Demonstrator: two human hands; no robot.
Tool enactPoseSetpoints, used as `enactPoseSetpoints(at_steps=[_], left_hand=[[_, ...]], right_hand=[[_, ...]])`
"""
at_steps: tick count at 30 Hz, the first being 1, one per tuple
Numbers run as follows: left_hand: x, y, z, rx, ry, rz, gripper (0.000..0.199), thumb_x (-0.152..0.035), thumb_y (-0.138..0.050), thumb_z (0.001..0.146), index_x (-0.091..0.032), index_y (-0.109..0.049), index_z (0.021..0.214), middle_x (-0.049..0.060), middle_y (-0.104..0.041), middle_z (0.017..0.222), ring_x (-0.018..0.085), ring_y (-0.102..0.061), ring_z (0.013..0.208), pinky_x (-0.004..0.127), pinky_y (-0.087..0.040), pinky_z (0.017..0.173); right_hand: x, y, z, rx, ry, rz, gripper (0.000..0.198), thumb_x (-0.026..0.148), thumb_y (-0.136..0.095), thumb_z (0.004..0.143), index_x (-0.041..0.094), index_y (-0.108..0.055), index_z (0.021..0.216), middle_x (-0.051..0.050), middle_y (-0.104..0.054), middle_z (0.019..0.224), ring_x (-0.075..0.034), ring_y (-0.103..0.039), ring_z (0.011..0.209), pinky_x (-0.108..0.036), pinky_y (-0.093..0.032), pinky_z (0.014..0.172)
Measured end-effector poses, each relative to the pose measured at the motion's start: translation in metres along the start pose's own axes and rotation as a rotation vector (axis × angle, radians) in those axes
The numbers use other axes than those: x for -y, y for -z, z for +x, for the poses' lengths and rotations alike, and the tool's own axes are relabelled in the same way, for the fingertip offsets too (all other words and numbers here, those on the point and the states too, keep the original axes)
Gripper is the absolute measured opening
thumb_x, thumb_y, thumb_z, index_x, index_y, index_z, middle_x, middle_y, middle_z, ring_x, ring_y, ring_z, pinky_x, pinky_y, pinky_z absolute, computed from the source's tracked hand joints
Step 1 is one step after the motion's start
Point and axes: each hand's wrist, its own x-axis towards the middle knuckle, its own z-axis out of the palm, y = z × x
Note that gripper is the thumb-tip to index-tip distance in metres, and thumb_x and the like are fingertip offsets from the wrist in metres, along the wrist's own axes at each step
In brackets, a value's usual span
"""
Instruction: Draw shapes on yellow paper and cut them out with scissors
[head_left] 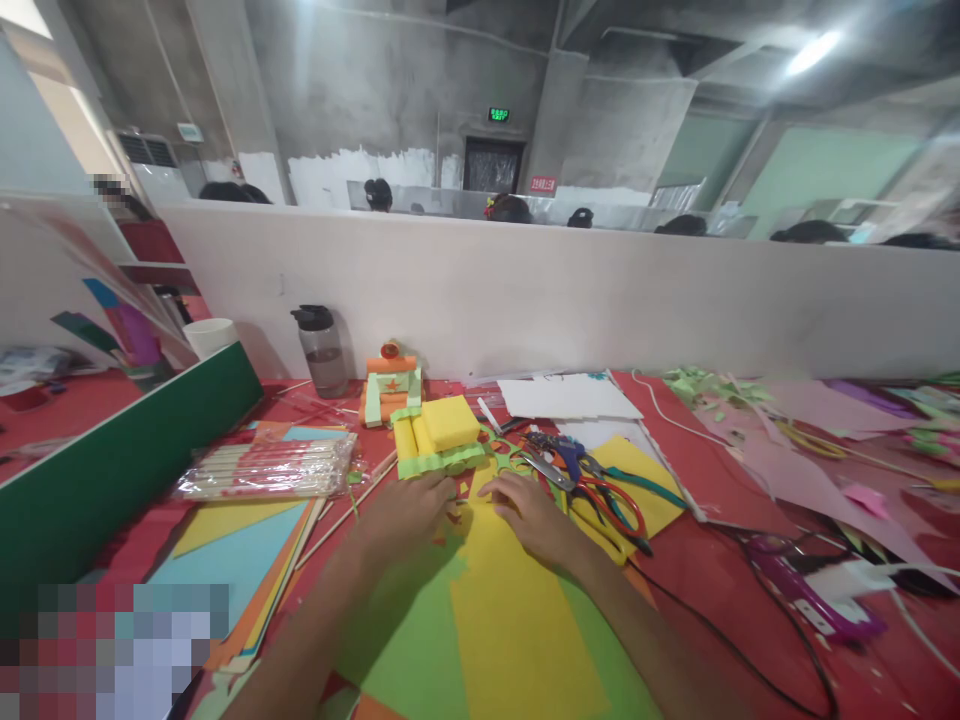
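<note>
A yellow foam-like sheet (517, 620) lies lengthwise over a light green sheet (397, 630) in front of me. My right hand (529, 515) rests at the yellow sheet's far end, its fingers bent and slightly apart. To the left of it, my left hand (420, 510) has its fingers curled together over small orange and yellow scraps; whatever they pinch is hidden. Just beyond the left fingers stands a green and yellow model (439, 462) with a yellow block (450, 421) on top. An orange and green model (391, 388) with a star stands behind it.
Scissors (551, 470) and red-handled pliers (611, 505) lie right of my right hand. Wrapped sticks (266, 467) rest on coloured sheets (225, 560) at left. A water bottle (321, 350) stands by the white partition (525, 290). A purple power strip (817, 590) sits at right.
</note>
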Motion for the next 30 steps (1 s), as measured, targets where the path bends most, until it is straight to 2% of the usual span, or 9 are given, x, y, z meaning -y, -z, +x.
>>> enactPoseSetpoints(at_steps=[3,7,11,14,17,20,22,26,30], left_hand=[[-0.004,-0.002,0.001,0.008,-0.039,-0.044,0.027,-0.027,-0.044,0.097,-0.023,-0.062,0.116,0.009,-0.067,0.108,0.021,-0.067,0.089,0.028,-0.048,0.077],[-0.006,-0.005,0.002,0.013,-0.099,-0.101,0.027,-0.021,-0.046,0.094,-0.022,-0.063,0.115,0.010,-0.069,0.105,0.024,-0.066,0.093,0.029,-0.046,0.075],[-0.002,-0.005,0.004,-0.022,-0.046,-0.182,0.024,-0.019,-0.046,0.092,-0.022,-0.066,0.105,0.008,-0.071,0.096,0.022,-0.066,0.086,0.028,-0.042,0.069],[0.004,0.000,0.005,-0.127,0.053,-0.304,0.021,-0.021,-0.047,0.090,-0.023,-0.067,0.098,0.005,-0.071,0.088,0.021,-0.064,0.077,0.028,-0.040,0.066],[0.010,0.007,0.006,-0.287,0.165,-0.482,0.019,-0.028,-0.049,0.090,-0.021,-0.066,0.094,0.002,-0.067,0.078,0.018,-0.059,0.069,0.027,-0.038,0.063],[0.016,0.013,0.007,-0.410,0.228,-0.737,0.020,-0.036,-0.055,0.087,-0.018,-0.064,0.086,-0.001,-0.060,0.071,0.014,-0.052,0.061,0.024,-0.037,0.058],[0.020,0.015,0.008,-0.480,0.271,-0.908,0.022,-0.039,-0.059,0.083,-0.018,-0.061,0.082,-0.003,-0.055,0.066,0.012,-0.048,0.056,0.023,-0.036,0.054],[0.027,0.014,0.009,-0.563,0.356,-1.170,0.023,-0.039,-0.065,0.079,-0.018,-0.058,0.085,-0.007,-0.047,0.060,0.008,-0.039,0.048,0.020,-0.032,0.047],[0.030,0.011,0.010,-0.585,0.370,-1.218,0.024,-0.038,-0.068,0.077,-0.018,-0.059,0.088,-0.006,-0.053,0.066,0.007,-0.043,0.050,0.019,-0.036,0.048]], right_hand=[[0.004,-0.002,0.002,-0.049,0.007,0.100,0.026,0.008,-0.053,0.088,0.024,-0.068,0.101,-0.004,-0.067,0.094,-0.022,-0.060,0.095,-0.037,-0.045,0.090],[0.007,-0.005,0.004,-0.152,-0.009,0.276,0.012,0.015,-0.060,0.088,0.022,-0.067,0.092,-0.003,-0.069,0.093,-0.020,-0.064,0.090,-0.033,-0.049,0.086],[0.003,-0.003,0.004,-0.207,-0.085,0.410,0.014,0.024,-0.066,0.087,0.022,-0.067,0.100,-0.005,-0.071,0.103,-0.022,-0.066,0.099,-0.035,-0.050,0.091],[-0.004,0.003,0.003,-0.135,-0.177,0.625,0.033,0.032,-0.072,0.083,0.023,-0.061,0.114,-0.007,-0.070,0.113,-0.025,-0.067,0.105,-0.038,-0.052,0.090],[-0.010,0.011,0.001,-0.056,-0.261,0.936,0.041,0.037,-0.075,0.082,0.025,-0.056,0.116,-0.006,-0.073,0.107,-0.024,-0.072,0.092,-0.036,-0.056,0.080],[-0.011,0.020,-0.002,-0.092,-0.281,1.126,0.039,0.036,-0.077,0.081,0.025,-0.059,0.113,-0.003,-0.074,0.100,-0.020,-0.073,0.083,-0.031,-0.055,0.072],[-0.009,0.024,-0.003,-0.141,-0.277,1.227,0.040,0.033,-0.080,0.078,0.026,-0.060,0.112,-0.003,-0.075,0.103,-0.020,-0.073,0.085,-0.029,-0.055,0.073],[-0.006,0.023,-0.002,-0.196,-0.258,1.302,0.047,0.030,-0.083,0.075,0.023,-0.061,0.116,-0.008,-0.074,0.117,-0.025,-0.071,0.100,-0.035,-0.056,0.085],[-0.009,0.015,0.003,-0.219,-0.307,1.241,0.048,0.031,-0.084,0.073,0.019,-0.064,0.115,-0.010,-0.073,0.119,-0.027,-0.071,0.104,-0.040,-0.056,0.089]])
